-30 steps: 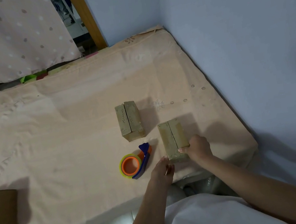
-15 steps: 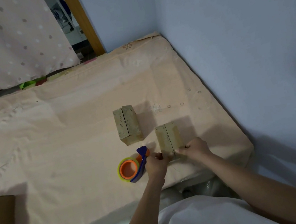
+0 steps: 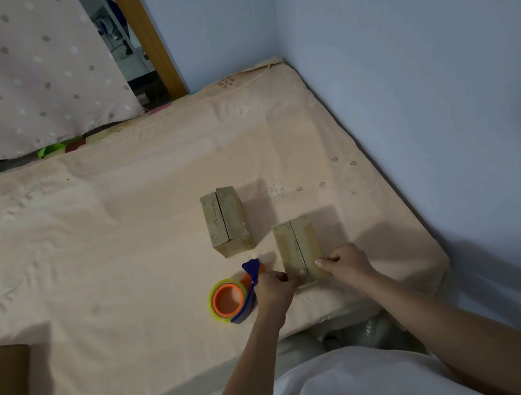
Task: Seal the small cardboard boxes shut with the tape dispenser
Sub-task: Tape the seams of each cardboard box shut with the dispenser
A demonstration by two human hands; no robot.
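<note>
Both my left hand (image 3: 275,289) and right hand (image 3: 344,264) grip the near small tan cardboard box (image 3: 298,248). Beside it, the orange-and-blue tape dispenser (image 3: 234,298) lies untouched; the 2 boxes look untaped.

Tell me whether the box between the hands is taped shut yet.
Not yet: the near box shows a bare dark seam between closed flaps.
</note>
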